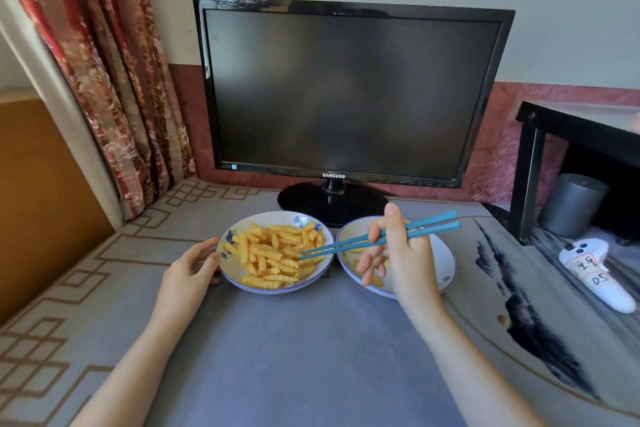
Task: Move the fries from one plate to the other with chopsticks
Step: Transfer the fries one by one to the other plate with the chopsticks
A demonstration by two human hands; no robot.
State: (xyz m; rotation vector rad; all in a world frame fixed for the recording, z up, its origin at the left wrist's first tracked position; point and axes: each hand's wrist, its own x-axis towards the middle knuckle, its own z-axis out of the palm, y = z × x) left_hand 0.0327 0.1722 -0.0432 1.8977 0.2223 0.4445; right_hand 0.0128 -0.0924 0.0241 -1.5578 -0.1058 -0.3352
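I see soft, even daylight; faint reflections on the monitor; edges bow, three o'clock smears.

Teal chopsticks reached left from the grip, tips among crinkled fries heaped in the left plate; the right plate lay beneath it.

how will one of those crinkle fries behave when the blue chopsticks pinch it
Probably stiff: the yellow crinkle-cut fries lie straight in the pile. Their ridges likely give the blue chopsticks some grip. Thin, so likely light; a hard pinch might snap one.
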